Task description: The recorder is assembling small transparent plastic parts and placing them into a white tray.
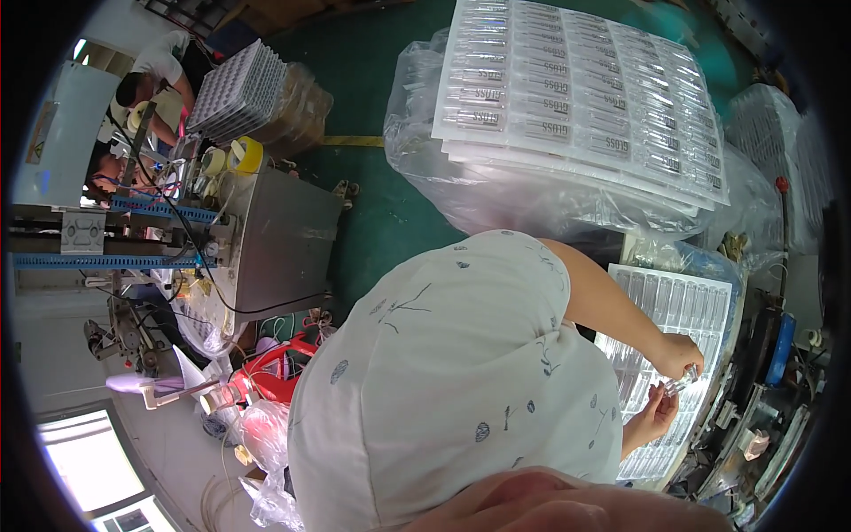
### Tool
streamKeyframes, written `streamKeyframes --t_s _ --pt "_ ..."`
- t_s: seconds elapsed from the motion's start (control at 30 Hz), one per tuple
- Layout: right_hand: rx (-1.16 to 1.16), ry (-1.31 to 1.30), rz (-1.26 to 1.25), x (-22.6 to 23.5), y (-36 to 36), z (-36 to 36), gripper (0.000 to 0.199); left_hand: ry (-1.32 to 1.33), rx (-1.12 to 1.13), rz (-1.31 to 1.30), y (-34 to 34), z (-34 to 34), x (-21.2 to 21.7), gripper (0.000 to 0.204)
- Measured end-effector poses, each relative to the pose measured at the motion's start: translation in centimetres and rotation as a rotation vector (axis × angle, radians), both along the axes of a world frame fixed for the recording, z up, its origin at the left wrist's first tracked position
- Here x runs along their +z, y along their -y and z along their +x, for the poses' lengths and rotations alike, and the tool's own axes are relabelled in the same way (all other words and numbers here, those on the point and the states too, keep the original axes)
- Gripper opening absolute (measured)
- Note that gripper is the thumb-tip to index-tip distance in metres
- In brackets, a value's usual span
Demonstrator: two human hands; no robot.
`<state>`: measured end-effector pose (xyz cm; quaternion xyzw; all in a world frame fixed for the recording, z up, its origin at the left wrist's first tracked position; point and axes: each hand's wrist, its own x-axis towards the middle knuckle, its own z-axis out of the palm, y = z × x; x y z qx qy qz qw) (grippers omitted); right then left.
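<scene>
Both hands up front at right of the head view, nearly touching, working one small clear glassy tubular piece [683,381] just above the tray.
Left hand [681,355]: arm reaches out bare from the short sleeve, elbow slightly bent, fingers curled tight around the piece's upper end.
Right hand [654,418]: comes in from the near side, wrist cocked up, fingertips pinched at the piece's lower end. Most of that forearm is blocked by the white short-sleeved shirt with dark leaf prints [452,372].
Can't tell if it's one piece or two; glare plus fingers cover the ends, and contact points are hard to make out.
Under the hands: white rectangular tray [725,293] filled with rows of clear tubes [669,297]; hands, arm and shirt hide part of it.
Right of tray: dark metal machinery with a blue rounded part [782,348], details lost in shadow.
Beyond the left arm: stack of white lettered trays [567,158] in clear plastic bagging [408,133], cut by the top edge.
Across the green floor [372,195]: grey-sided worktop [288,235] with a yellow tape roll [248,155]; a co-worker [164,66] bends behind it, hands mostly hidden.
Lower left: red plastic chair [275,372], partly covered.
</scene>
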<state>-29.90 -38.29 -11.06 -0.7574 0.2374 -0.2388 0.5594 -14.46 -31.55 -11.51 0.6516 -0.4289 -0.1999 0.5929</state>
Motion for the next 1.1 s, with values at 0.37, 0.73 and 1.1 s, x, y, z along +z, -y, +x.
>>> streamKeyframes --t_s 0.37,0.73,1.1 --pt "-0.154 0.012 -0.092 2.2 -1.7 -1.9 0.048 -0.661 -0.27 -0.104 -1.1 -1.5 2.7 0.067" --pt "-0.394 0.213 -0.162 3.8 -2.0 -5.4 0.062 -0.646 -0.515 -0.125 2.3 -5.0 7.6 0.034" --pt "-0.402 0.202 -0.381 3.3 0.2 -5.2 0.067 -0.732 -0.566 -0.064 4.9 -4.8 7.2 0.059"
